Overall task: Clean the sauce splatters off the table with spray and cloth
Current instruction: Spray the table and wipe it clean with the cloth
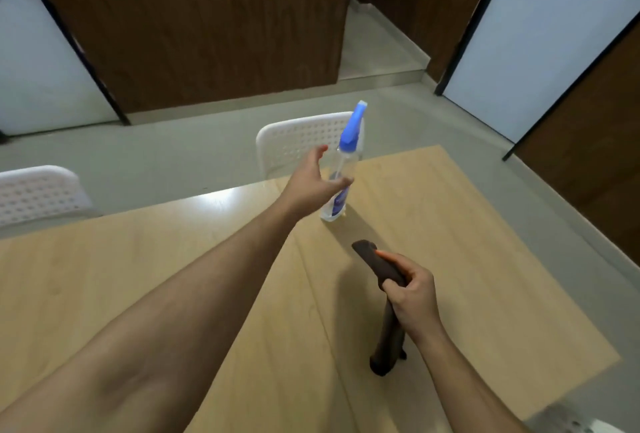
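Left hand spread beside spray bottle, standing far-centre on table. Right hand grips dark cloth, near-right. Risk: fingers nudge bottle, toppling it.

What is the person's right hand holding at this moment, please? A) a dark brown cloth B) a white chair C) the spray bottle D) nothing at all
A: the right hand has its fingers curled round the dark brown cloth above the table, while the spray bottle stands by the open left hand.
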